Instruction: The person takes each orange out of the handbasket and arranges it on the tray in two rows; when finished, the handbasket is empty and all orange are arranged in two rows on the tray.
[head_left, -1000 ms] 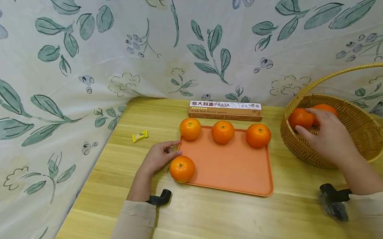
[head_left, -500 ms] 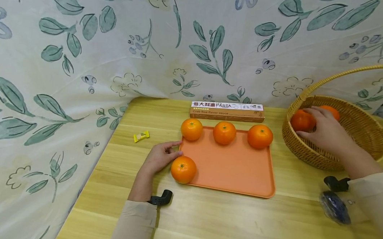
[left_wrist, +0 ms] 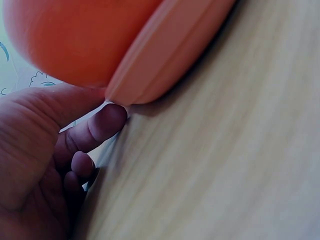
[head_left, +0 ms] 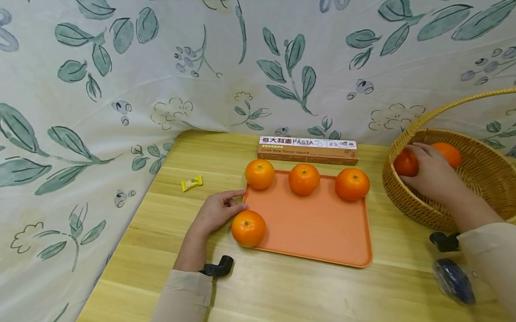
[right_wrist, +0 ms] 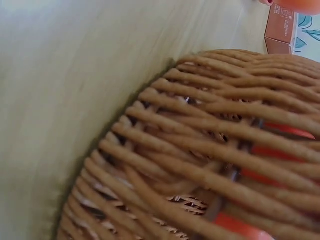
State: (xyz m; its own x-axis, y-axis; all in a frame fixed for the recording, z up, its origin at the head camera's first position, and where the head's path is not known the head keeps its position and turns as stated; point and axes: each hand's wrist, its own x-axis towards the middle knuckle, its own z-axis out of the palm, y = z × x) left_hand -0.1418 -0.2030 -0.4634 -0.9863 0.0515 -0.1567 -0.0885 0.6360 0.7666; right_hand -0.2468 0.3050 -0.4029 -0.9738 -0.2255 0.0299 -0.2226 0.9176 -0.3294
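Note:
My left hand (head_left: 215,211) is at the left edge of a flat orange tray (head_left: 313,222). The left wrist view shows its thumb and forefinger pinching the tray's rim (left_wrist: 150,65). Beside the thumb sits an orange (head_left: 248,228) at the tray's near left corner. Three more oranges, left (head_left: 259,174), middle (head_left: 303,179) and right (head_left: 352,184), line the far edge. Inside the wicker basket (head_left: 497,193), my right hand (head_left: 434,174) grips an orange (head_left: 406,163) by the left wall. Behind that hand lies another orange (head_left: 448,154). Only basket weave (right_wrist: 190,140) covers most of the right wrist view.
A pasta box (head_left: 307,150) stands behind the tray against the patterned cloth (head_left: 202,56). On the left of the wooden table (head_left: 277,298) lies a small yellow wrapped candy (head_left: 192,183). The basket's tall handle (head_left: 467,103) arches above the right hand.
The right hand has reached lower into the basket, and its fingers have closed round the orange by the left wall. The left hand stays at the tray's edge; the view shifts slightly.

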